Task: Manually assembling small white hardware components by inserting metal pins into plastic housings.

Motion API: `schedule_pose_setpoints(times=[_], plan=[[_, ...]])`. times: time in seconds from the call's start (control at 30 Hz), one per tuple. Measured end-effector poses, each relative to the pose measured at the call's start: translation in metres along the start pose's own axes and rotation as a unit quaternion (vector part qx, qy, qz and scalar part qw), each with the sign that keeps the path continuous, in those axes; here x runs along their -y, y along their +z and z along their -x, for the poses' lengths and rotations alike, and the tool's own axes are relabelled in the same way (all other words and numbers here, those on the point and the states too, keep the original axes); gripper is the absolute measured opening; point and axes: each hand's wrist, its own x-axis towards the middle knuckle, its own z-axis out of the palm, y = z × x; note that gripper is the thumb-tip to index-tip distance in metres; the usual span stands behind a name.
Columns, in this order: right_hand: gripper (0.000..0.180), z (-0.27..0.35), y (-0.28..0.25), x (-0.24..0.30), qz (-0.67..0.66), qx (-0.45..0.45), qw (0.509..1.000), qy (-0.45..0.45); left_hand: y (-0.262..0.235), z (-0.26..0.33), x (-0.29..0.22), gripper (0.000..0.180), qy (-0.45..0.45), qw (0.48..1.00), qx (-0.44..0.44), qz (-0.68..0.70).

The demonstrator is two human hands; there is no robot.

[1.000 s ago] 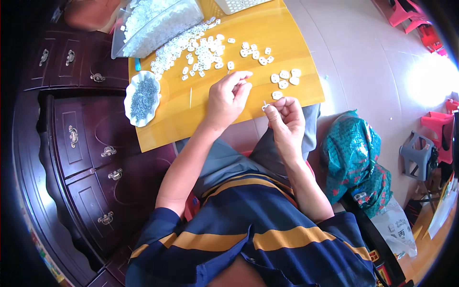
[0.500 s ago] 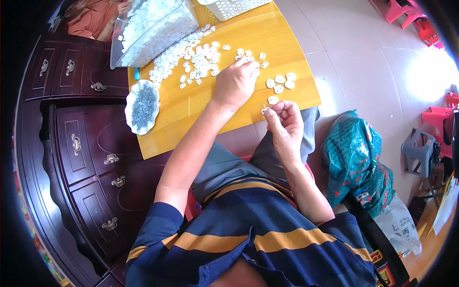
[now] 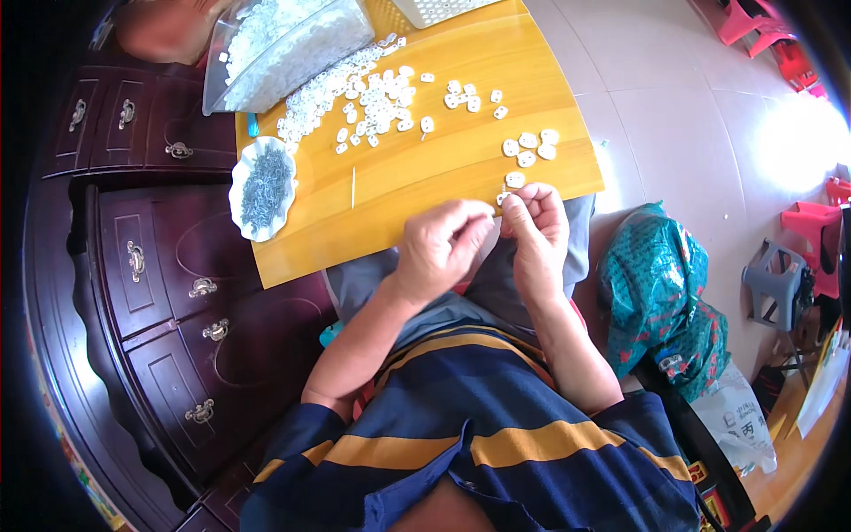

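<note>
My right hand (image 3: 541, 235) is closed at the table's front edge, thumb and fingers pinching a small white plastic piece (image 3: 503, 199). A thin pin seems to stick up from that piece. Just left of it my left hand (image 3: 441, 248) is closed, thumb against fingers; anything between the fingertips is too small to make out. Several white oval pieces (image 3: 526, 160) with dark holes lie in a group beyond my right hand. A smaller cluster of white pieces (image 3: 454, 100) sits farther back. A larger heap of them (image 3: 377, 105) spreads toward the back left.
A clear bin (image 3: 292, 53) full of white pieces stands at the back left of the wooden table (image 3: 417, 177). Beside it is a white scalloped dish (image 3: 238, 199) of small grey metal parts. A dark cabinet (image 3: 151, 257) flanks the left; a green bag (image 3: 656, 284) lies right.
My left hand has come back from the small cluster of white pieces to beside my right hand. My right hand stays near the table edge, still pinching the white piece.
</note>
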Motion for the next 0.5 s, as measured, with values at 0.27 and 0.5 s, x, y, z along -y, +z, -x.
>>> schedule_pose_setpoints(times=[0.27,0.5], plan=[[0.012,0.001,0.006,-0.004,-0.094,-0.017,0.995,0.002,0.03,0.026,-0.004,0.015,0.104,0.994,-0.02,-0.028],[0.014,0.001,0.002,-0.004,-0.09,0.003,0.995,0.034,0.028,0.035,-0.008,0.004,0.009,0.998,0.049,0.049]])
